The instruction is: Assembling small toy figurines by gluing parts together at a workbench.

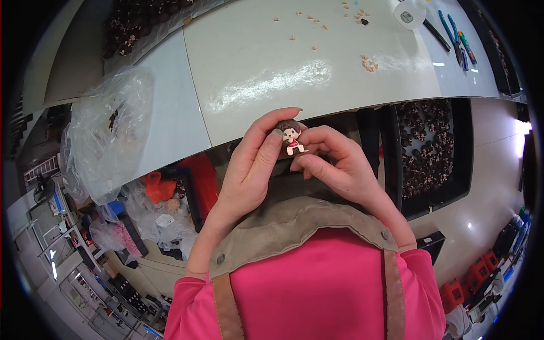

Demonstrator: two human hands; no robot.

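A small toy figurine with dark brown hair, a pale face and a red-and-white band at its middle faces up in front of my chest. My left hand is closed round its left side, thumb on the front edge and fingers behind. My right hand is at the figurine's lower right, thumb and forefinger pinched by its foot. A small pale tip shows there; I cannot tell whether it belongs to the figurine. Both hands are just off the near edge of the white table.
Pale scraps are scattered on the table, with blue-handled pliers and a white bottle at far right. A clear plastic bag hangs over the left edge. A black crate of brown pieces stands right.
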